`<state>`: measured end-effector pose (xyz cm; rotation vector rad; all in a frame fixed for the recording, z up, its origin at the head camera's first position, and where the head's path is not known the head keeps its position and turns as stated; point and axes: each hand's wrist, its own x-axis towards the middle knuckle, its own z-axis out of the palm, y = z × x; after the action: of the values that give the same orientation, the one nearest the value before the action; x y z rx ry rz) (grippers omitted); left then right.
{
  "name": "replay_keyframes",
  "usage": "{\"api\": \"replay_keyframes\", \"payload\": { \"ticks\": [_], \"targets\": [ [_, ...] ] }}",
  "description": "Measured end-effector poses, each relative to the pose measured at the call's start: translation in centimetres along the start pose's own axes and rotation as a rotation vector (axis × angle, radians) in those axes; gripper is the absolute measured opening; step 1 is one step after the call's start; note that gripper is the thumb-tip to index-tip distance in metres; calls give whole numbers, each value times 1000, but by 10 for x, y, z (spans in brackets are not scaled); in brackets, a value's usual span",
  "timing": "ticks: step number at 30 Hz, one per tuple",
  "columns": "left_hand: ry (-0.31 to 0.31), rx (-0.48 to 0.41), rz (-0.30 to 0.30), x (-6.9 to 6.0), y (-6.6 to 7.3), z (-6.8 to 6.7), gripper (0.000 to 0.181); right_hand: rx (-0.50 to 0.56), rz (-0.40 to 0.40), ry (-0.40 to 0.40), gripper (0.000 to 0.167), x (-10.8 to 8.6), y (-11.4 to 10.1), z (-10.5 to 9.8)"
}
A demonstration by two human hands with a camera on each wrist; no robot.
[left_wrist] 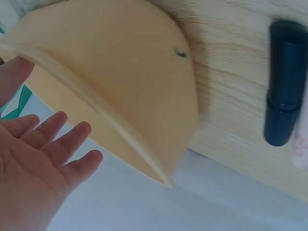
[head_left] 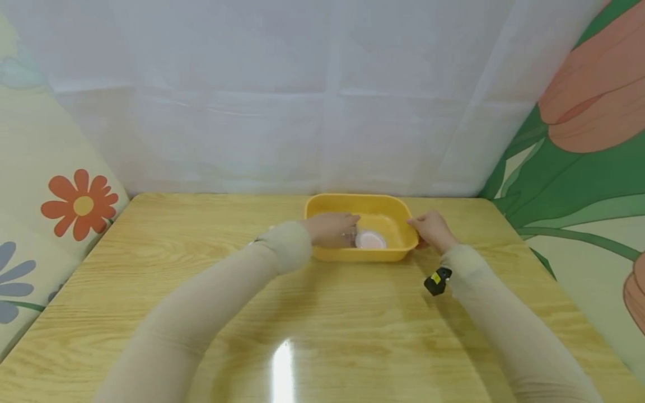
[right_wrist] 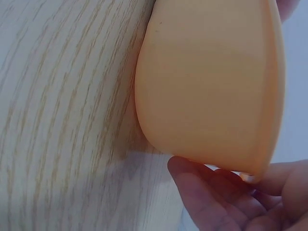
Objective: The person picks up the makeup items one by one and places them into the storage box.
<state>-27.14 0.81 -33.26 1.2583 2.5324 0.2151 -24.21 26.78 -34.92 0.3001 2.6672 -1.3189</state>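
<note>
A yellow plastic basin [head_left: 363,255] stands near the far edge of the wooden table. My left hand [head_left: 330,228] reaches over its left rim, and in the left wrist view the fingers [left_wrist: 72,139] are spread and relaxed with nothing seen in the palm. The thumb lies by the rim. Inside the basin, close to those fingertips, are a clear item [head_left: 350,235] of unclear kind and a round, pale pink container [head_left: 370,240]. My right hand [head_left: 430,230] grips the basin's right rim, thumb above and fingers against the outer wall.
Left of the basin, a black capped tube [left_wrist: 285,82] and a white tube with pink marks [left_wrist: 301,137] lie side by side on the table [head_left: 322,313]; my left arm mostly hides them in the head view. A white curtain [head_left: 252,101] hangs behind the table.
</note>
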Motion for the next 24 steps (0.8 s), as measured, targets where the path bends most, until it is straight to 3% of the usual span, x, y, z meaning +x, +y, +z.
{"api": "replay_keyframes", "payload": {
  "ticks": [4,7,9,14,17,20,24],
  "targets": [
    [21,10,32,-5,0,-1,47,-2,8,1,39,1,1,-1],
    [27,23,17,-3,0,2,47,-5,20,2,40,1,0,0],
    [30,27,-4,0,-1,5,50,-2,21,1,40,1,-1,0],
    [48,-9,-4,19,-2,15,31,-1,22,-2,39,-1,0,0],
    [26,-25,-35,29,-2,19,33,5,32,-2,39,0,1,0],
    [-23,-35,-106,35,2,18,43,12,41,-4,40,0,1,0],
    [-60,10,-108,39,9,14,46,14,36,-3,40,0,0,-1]
  ]
}}
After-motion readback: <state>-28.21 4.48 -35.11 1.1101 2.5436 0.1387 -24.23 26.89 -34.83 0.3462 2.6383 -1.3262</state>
